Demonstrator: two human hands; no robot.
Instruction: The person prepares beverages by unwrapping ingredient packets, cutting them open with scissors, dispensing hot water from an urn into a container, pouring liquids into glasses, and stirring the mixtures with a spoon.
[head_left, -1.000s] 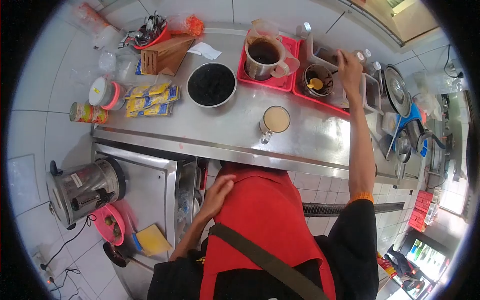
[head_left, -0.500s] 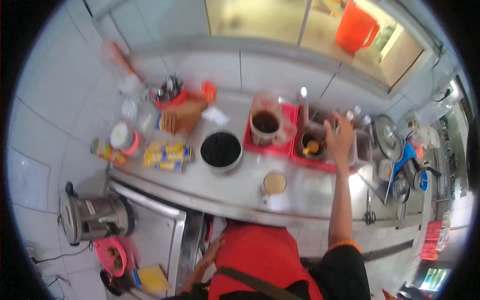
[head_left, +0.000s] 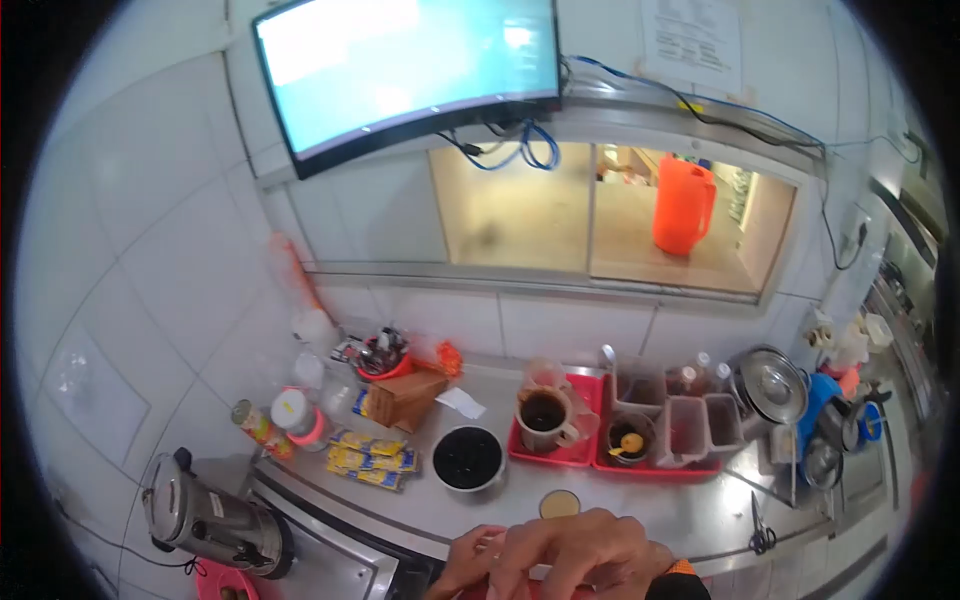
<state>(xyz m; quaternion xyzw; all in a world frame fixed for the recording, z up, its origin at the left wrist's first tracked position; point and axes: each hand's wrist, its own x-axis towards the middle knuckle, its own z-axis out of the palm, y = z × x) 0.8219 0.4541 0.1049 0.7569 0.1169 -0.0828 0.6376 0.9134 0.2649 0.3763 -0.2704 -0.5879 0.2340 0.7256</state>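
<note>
Both of my hands are close together at the bottom middle, in front of my body and the counter's front edge. My right hand (head_left: 585, 550) is curled, knuckles up, and partly overlaps my left hand (head_left: 470, 560). The left fingers are bent and closed towards the right hand. Whatever lies between the fingers, if anything, is hidden. Just beyond my right hand stands a glass of milky tan drink (head_left: 560, 503), its lower part blocked by my knuckles. A bowl of black contents (head_left: 470, 487) sits further left on the steel counter (head_left: 640, 510).
A pitcher of dark liquid (head_left: 543, 425) stands in a red tray (head_left: 590, 400). Beside it are several plastic containers (head_left: 685, 430) and a jar with a yellow scoop (head_left: 630, 443). Yellow packets (head_left: 370, 460) lie left, scissors (head_left: 762, 530) right. A screen (head_left: 410, 75) hangs above.
My right hand has left the plastic containers and come back towards my body, meeting my left hand. The view has tilted up, bringing in the screen. The glass stays on the counter.
</note>
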